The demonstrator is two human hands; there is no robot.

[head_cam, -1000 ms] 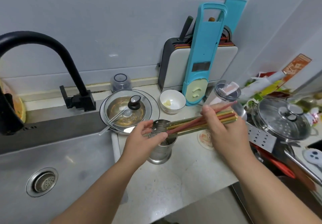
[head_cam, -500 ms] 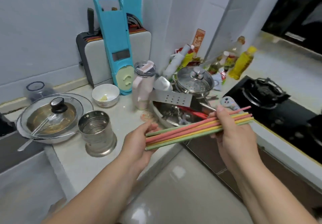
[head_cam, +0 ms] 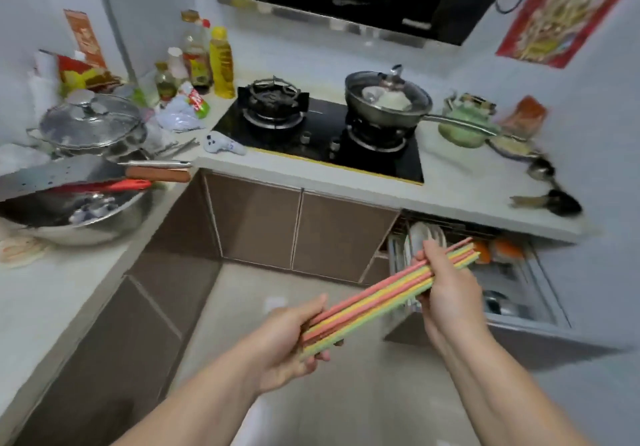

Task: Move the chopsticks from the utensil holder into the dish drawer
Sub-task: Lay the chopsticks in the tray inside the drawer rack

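Note:
A bundle of several pink, yellow and green chopsticks lies slanted between both hands, above the floor. My left hand grips the near lower end. My right hand holds the far upper part, whose tips reach over the open dish drawer. The drawer is pulled out under the right counter and holds upright white plates, orange bowls and metal ware. The utensil holder is out of view.
A black gas hob with a lidded pan and a green kettle sit on the counter above the drawer. On the left counter are a metal basin, a lidded pot and bottles. Brown cabinet doors line the corner.
The view has swung right from the sink and holder to the hob and open drawer. Both hands carried the chopstick bundle away from the holder toward the drawer.

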